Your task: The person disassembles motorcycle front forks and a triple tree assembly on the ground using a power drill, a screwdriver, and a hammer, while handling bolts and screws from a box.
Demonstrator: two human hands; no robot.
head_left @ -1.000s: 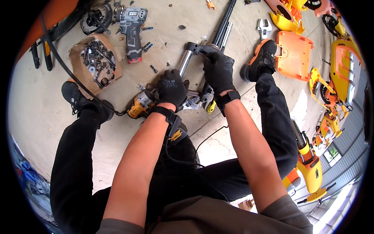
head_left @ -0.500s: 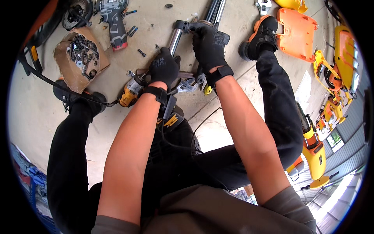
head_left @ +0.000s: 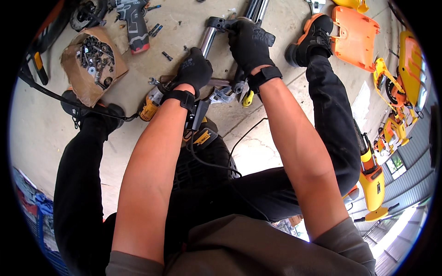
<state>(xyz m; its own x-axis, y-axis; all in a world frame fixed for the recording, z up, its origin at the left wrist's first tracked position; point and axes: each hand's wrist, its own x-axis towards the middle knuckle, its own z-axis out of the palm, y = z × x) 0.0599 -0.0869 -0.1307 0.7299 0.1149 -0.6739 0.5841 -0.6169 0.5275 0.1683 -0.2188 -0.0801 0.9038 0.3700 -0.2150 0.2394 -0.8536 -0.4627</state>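
My left hand [head_left: 195, 71], in a black glove, is closed around the lower end of a silver fork tube [head_left: 208, 40]. My right hand [head_left: 251, 48], gloved as well, wraps over the black fork clamp [head_left: 216, 23] that joins the tubes; its fingertips are mostly hidden behind the glove. Beyond the clamp, more fork tubes [head_left: 262, 9] run toward the far edge. Below my hands lie an adjustable wrench [head_left: 222, 94], a yellow-handled tool [head_left: 248, 98] and a yellow power tool [head_left: 149, 106], partly covered by my left wrist.
A torn cardboard box [head_left: 76, 69] of bolts and small parts stands by my left shoe. A grey cordless drill [head_left: 134, 27] and loose bolts [head_left: 167, 56] lie beyond it. Orange panel [head_left: 354, 39] and yellow body parts [head_left: 409, 69] are at right. A black cable [head_left: 55, 94] crosses at left.
The view has shifted slightly. My left hand tilts a little more, still on the tube; my right hand stays on the clamp.
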